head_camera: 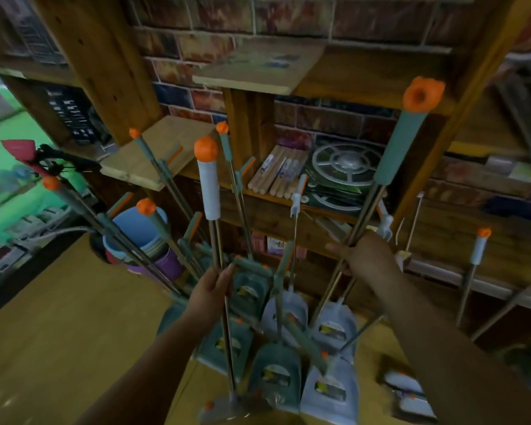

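Note:
My left hand [210,294] grips the thin metal pole of a long-handled dustpan with a white grip and orange cap [208,179]; its pan stands on the floor near the frame's bottom. My right hand [360,256] grips the metal poles of a second one with a grey-green grip and orange cap [402,139], tilted up to the right. Between and below my hands stand several more grey-green and pale grey dustpans [276,372] with labels, upright on the wooden floor.
A wooden shelf unit [258,210] against a brick-pattern wall holds wooden sticks [276,171] and a round white reel [344,161]. Stacked blue and purple buckets [141,237] stand at left. Another white-grip pole [478,250] leans at right.

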Demonstrator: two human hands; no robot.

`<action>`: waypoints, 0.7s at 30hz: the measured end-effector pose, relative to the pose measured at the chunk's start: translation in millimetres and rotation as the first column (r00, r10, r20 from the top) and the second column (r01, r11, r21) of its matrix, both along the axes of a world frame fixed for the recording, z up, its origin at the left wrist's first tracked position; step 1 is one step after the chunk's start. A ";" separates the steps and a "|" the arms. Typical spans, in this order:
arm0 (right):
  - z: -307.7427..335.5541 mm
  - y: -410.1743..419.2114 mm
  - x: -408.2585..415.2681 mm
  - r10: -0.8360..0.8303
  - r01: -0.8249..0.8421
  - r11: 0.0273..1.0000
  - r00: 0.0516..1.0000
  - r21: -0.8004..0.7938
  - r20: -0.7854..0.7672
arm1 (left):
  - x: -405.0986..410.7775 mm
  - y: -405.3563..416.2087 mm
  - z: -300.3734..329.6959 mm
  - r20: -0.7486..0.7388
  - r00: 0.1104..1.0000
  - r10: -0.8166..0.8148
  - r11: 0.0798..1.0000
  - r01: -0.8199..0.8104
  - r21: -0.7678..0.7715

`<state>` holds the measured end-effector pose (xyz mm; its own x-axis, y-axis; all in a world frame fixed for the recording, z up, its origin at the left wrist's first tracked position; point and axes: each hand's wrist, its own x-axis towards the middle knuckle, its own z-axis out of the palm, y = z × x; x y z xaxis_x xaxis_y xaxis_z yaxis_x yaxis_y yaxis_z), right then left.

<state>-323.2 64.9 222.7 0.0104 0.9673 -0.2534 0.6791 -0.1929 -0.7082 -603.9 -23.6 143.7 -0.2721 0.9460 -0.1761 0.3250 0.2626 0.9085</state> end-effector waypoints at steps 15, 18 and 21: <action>-81.9 116.5 -65.8 0.032 -0.028 0.989 0.999 -0.142 0.027 | -31.5 105.7 -68.3 0.227 0.969 -0.099 0.988 0.123 -0.094; -103.1 119.7 -61.7 -0.034 0.047 0.986 0.996 -0.161 0.081 | -32.1 114.3 -87.9 0.213 0.966 -0.148 0.973 0.180 -0.144; -112.6 96.0 -52.6 -0.104 0.117 0.982 0.990 -0.148 0.094 | -26.0 115.5 -95.9 0.224 0.959 -0.176 0.962 0.216 -0.168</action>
<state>-375.7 161.0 110.1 0.1430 0.9089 -0.3918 0.7042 -0.3716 -0.6050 -629.9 91.9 47.8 -0.0241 0.9210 -0.3889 0.1989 0.3856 0.9009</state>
